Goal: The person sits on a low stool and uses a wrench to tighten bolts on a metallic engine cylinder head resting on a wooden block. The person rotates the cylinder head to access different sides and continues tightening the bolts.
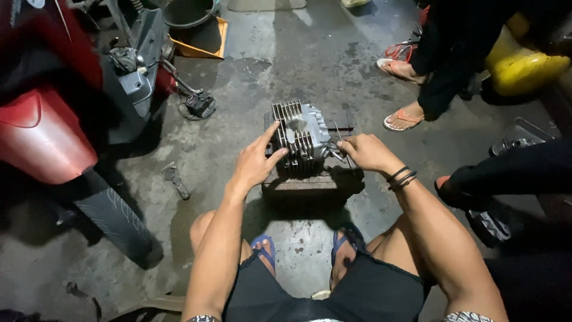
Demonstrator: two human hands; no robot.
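Observation:
A grey finned metal engine cylinder (pixel 301 134) rests on a dark rusty block (pixel 313 182) on the concrete floor in front of me. My left hand (pixel 255 162) lies against the cylinder's left side, fingers spread and touching the fins. My right hand (pixel 364 151) is closed around a thin metal tool (pixel 339 156) at the cylinder's right side. Black bands circle my right wrist. My knees and blue sandals frame the block below.
A red motorcycle (pixel 42 131) with its tyre (pixel 116 217) stands at left. A small metal part (pixel 176 180) lies on the floor nearby. Another person's sandalled feet (pixel 402 116) are at upper right, a yellow object (pixel 524 68) beyond. An orange tray (pixel 205 45) sits at the back.

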